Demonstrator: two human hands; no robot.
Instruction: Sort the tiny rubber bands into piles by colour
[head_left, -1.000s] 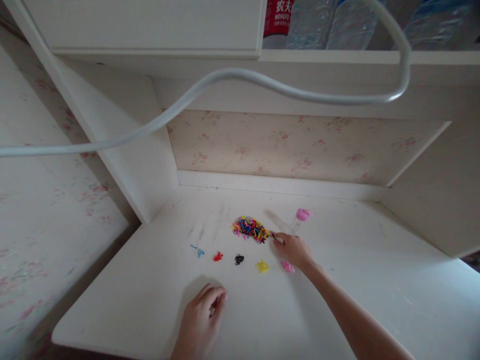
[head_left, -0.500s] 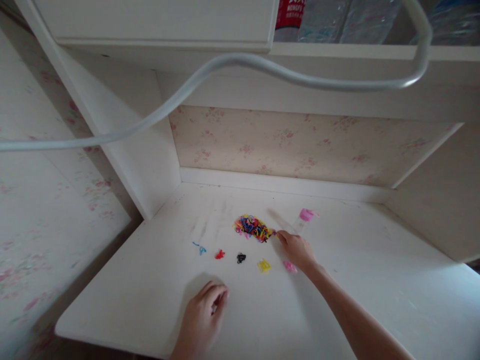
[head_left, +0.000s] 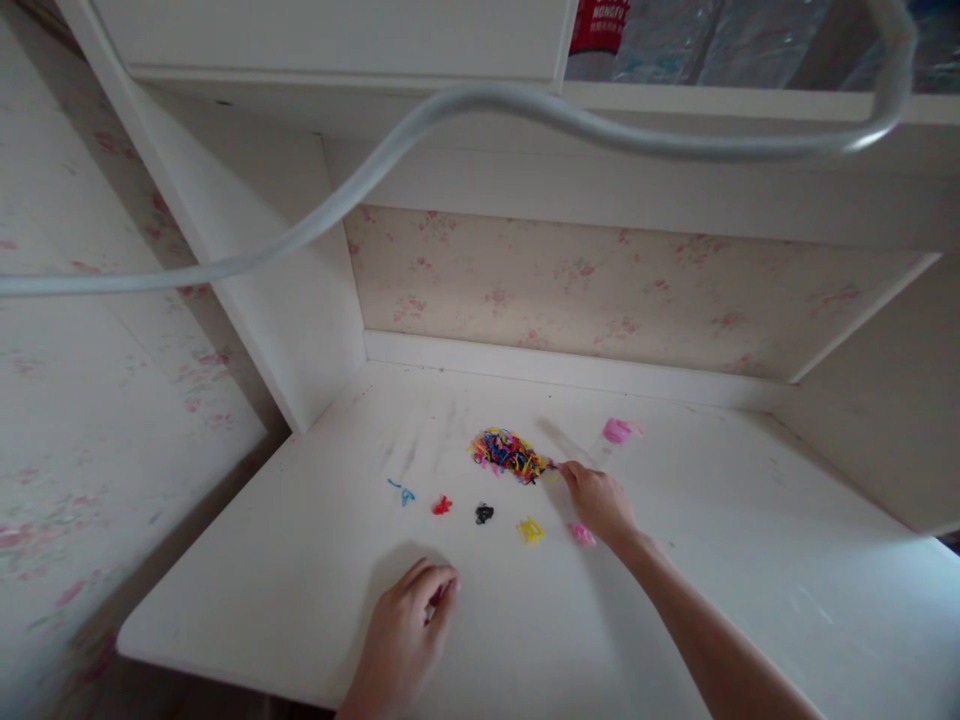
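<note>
Mixed band pile [head_left: 506,455] is the bulk, left mixed; only small blue clump [head_left: 407,496], red clump [head_left: 442,506], black clump [head_left: 484,513], yellow clump [head_left: 530,531], pink clump [head_left: 581,534] separated, on its near side; right hand [head_left: 598,500] touching its right edge, grip unclear; left hand [head_left: 406,618] loosely curled, near-left of it, contents hidden.

Dim, greyish light reached the tabletop [head_left: 262,590] from my right, laying soft shadows beside my left fingers [head_left: 431,577] and right forearm [head_left: 679,605]. The cable [head_left: 637,140] glinted, the coloured pile [head_left: 510,455] looked smeary, and straight lines splayed toward the edges.
</note>
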